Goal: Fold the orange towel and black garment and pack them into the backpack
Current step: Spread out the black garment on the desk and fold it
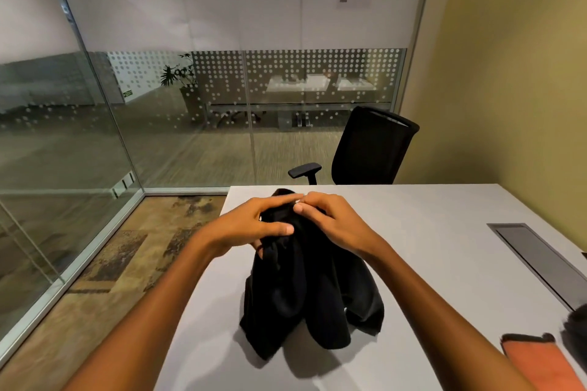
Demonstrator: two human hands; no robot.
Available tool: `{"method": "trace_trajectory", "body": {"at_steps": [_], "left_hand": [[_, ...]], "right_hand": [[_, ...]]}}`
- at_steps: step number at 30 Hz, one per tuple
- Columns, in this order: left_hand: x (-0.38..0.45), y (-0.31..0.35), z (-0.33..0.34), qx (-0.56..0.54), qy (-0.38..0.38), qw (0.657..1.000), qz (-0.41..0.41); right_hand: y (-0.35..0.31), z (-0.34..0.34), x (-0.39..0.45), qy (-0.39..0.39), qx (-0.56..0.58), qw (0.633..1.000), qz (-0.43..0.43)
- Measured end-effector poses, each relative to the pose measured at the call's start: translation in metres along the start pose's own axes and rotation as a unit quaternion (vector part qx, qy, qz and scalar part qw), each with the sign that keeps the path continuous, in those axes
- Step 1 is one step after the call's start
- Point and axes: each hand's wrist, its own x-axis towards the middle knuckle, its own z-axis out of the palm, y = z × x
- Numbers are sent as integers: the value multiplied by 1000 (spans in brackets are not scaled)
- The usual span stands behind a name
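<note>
The black garment (313,292) hangs bunched above the white table (428,216), its lower folds touching the tabletop. My left hand (251,224) grips its upper edge from the left, thumb across the cloth. My right hand (330,219) pinches the same upper edge from the right, fingertips close to those of the left. The orange towel (536,362) lies folded at the table's near right edge. A dark object (576,333), possibly the backpack, shows only partly at the right border.
A grey cable hatch (536,257) is set into the table on the right. A black office chair (371,146) stands behind the table's far edge. Glass walls (95,124) enclose the room on the left and ahead; the table's left edge drops to patterned carpet.
</note>
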Motion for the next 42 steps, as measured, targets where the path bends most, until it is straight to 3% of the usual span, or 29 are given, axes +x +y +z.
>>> {"method": "trace_trajectory", "body": {"at_steps": [2,9,15,21,24,27,33,38,42], "left_hand": [[2,-2,8,15,15,1000,5],[17,-5,25,196,242,950,-23],[18,14,22,143,355,924,19],[21,26,-8,89,415,905,19],[24,29,-28,62,453,889,2],[26,22,-43,50,474,879,-23],[23,1,-42,45,485,871,-62],[20,-13,-12,130,440,885,-79],[20,-38,14,68,392,912,-97]], "right_hand": [[0,-1,1,-4,14,1000,5],[16,-5,-11,-9,82,996,39],[52,5,-40,28,21,997,66],[97,30,-77,-59,-93,982,156],[106,42,-97,-46,-82,977,193],[108,46,-105,22,16,975,219],[106,51,-102,80,59,967,236],[98,51,-94,153,76,957,235],[88,40,-79,195,103,953,208]]}}
